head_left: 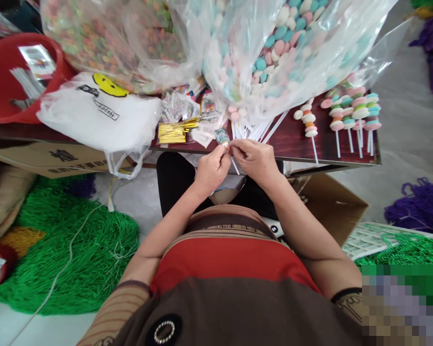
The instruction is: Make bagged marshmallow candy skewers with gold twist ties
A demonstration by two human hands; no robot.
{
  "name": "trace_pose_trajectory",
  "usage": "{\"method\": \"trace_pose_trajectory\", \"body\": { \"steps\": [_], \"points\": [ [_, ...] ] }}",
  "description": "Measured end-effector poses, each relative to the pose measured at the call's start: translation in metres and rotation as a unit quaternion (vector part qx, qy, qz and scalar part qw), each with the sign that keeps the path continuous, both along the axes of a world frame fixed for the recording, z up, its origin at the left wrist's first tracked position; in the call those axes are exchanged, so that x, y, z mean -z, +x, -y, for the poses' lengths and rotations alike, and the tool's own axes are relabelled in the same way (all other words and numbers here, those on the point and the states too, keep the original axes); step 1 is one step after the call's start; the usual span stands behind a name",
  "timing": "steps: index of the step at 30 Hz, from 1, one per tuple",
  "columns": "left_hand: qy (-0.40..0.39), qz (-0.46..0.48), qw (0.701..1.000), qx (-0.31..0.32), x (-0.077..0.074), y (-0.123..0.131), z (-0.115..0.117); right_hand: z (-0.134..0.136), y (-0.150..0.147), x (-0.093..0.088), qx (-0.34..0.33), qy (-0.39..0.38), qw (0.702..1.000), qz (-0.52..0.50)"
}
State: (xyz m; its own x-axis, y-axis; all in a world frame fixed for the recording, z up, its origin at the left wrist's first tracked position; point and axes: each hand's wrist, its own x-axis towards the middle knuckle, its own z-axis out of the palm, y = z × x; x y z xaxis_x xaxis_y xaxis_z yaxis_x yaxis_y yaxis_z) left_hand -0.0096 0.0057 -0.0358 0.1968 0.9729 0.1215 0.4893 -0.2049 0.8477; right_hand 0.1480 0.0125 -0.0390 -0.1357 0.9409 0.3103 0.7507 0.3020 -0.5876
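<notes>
At the front edge of the table, my left hand (213,169) is closed around the neck of a wrapped lollipop (222,136) in a printed clear wrapper. Its white stick pokes out below, between my hands. My right hand (258,161) pinches at the same spot under the wrapper; any small piece between its fingertips is hidden. Just left of the lollipop lie gold twist ties (173,133) and printed plastic wrappers (212,108). Behind my right hand, a bundle of white sticks (254,131) fans out on the table.
Finished candy skewers (360,113) lie at the table's right end, with one separate skewer (309,122). Big clear bags of pastel candies (279,48) and gummies (122,43) fill the back. At left are a white plastic bag (101,108) and a red basin (63,62).
</notes>
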Motion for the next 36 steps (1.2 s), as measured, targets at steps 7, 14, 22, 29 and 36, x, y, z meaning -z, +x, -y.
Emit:
{"method": "trace_pose_trajectory", "body": {
  "steps": [7,14,22,29,36],
  "points": [
    [-0.274,0.244,0.93,0.003,0.021,0.006,-0.008,0.0,-0.001,0.0,0.047,0.041,0.998,-0.004],
    [-0.316,0.385,0.865,-0.06,0.034,0.017,-0.023,0.012,-0.001,0.003,0.018,0.091,0.996,0.004],
    [-0.3,0.436,0.844,-0.09,0.011,0.019,-0.015,0.016,0.008,-0.006,0.062,0.087,0.994,-0.011],
    [-0.257,0.443,0.856,-0.072,0.001,0.012,-0.015,0.03,0.007,-0.029,0.07,-0.032,0.956,-0.282],
    [-0.19,0.427,0.883,0.039,0.001,0.006,-0.016,0.029,0.013,-0.032,-0.044,-0.236,0.879,-0.412]
  ]
}}
